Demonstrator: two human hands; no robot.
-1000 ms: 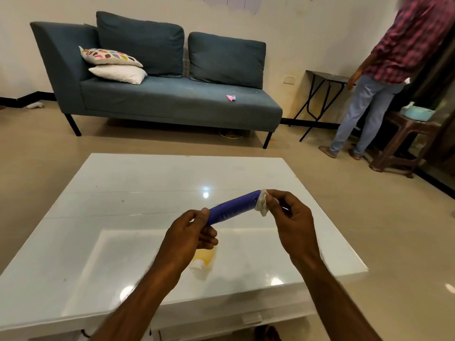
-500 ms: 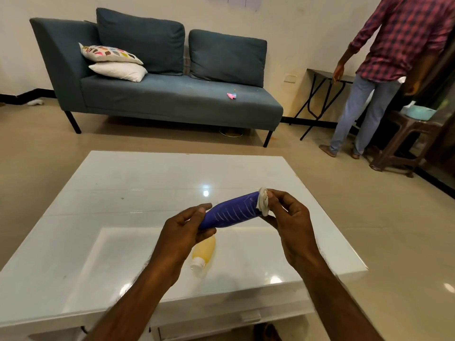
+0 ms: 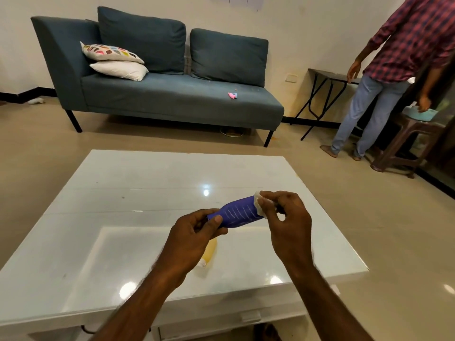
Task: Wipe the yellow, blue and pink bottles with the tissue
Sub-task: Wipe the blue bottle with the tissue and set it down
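A blue bottle (image 3: 236, 212) with pale ribs lies nearly level in the air above the white table (image 3: 123, 217). My left hand (image 3: 189, 239) grips its near end, cap hidden in my fingers. My right hand (image 3: 285, 222) pinches a small white tissue (image 3: 258, 204) against the bottle's far end. A yellow bottle (image 3: 209, 253) with a white cap lies on the table under my left hand, partly hidden by it. A small pink thing (image 3: 232, 95) lies on the sofa seat; I cannot tell whether it is the pink bottle.
A teal sofa (image 3: 160, 94) with two pillows stands beyond the table. A person in a checked shirt (image 3: 384, 70) stands at the right by a black folding table (image 3: 330, 77) and a brown stool (image 3: 403, 146) with a light blue container.
The bottle has turned in my hands, showing its ribbed side, and my hands have come closer together. The tissue stays at the far end. The person at the right has shifted stance.
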